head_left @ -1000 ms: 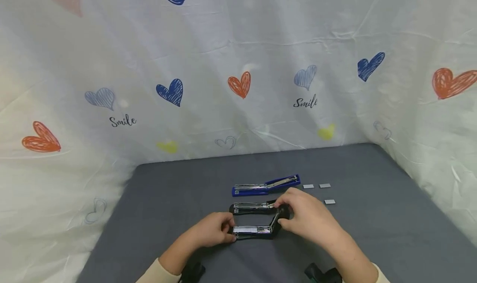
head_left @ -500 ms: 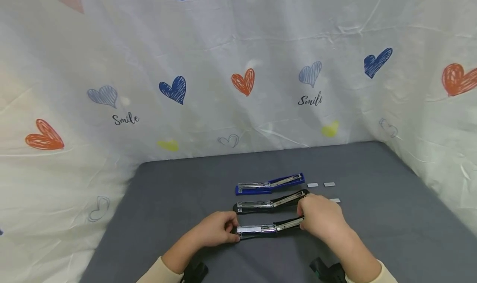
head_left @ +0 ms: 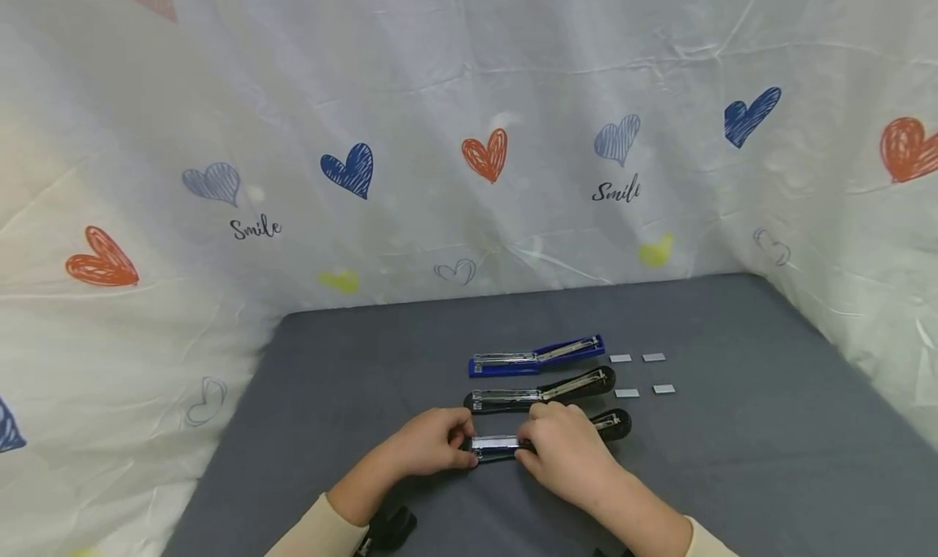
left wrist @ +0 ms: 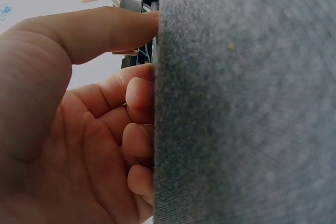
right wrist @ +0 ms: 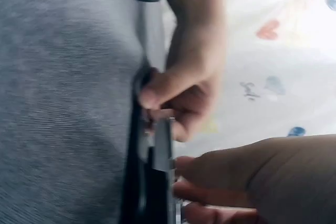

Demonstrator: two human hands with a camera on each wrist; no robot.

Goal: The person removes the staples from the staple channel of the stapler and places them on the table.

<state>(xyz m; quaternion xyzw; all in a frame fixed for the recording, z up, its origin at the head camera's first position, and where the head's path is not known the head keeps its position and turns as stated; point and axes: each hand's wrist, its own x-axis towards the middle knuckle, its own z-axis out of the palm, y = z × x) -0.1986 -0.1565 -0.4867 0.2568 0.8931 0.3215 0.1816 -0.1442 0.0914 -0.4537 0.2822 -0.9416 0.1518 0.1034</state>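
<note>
A black stapler [head_left: 615, 423] lies folded open on the grey table nearest me, a silvery staple strip [head_left: 493, 443] in its metal channel. My left hand [head_left: 432, 443] pinches its left end between thumb and fingers; in the left wrist view the thumb [left wrist: 121, 30] presses at the table surface. My right hand [head_left: 567, 451] is at the stapler's middle, thumb and fingers on either side of the metal channel, covering the hinge. In the right wrist view its fingers [right wrist: 210, 177] touch the channel's edge, somewhat blurred.
Behind it lie a second opened black stapler [head_left: 579, 384] and an opened blue stapler [head_left: 506, 366], roughly parallel. Several small pale staple strips [head_left: 627, 393] sit to their right. A white curtain [head_left: 410, 231] printed with hearts surrounds the table [head_left: 352, 361].
My right hand swung the near stapler's top part out to the right and down, let go of its end, then moved left to the middle. The left hand keeps its grip.
</note>
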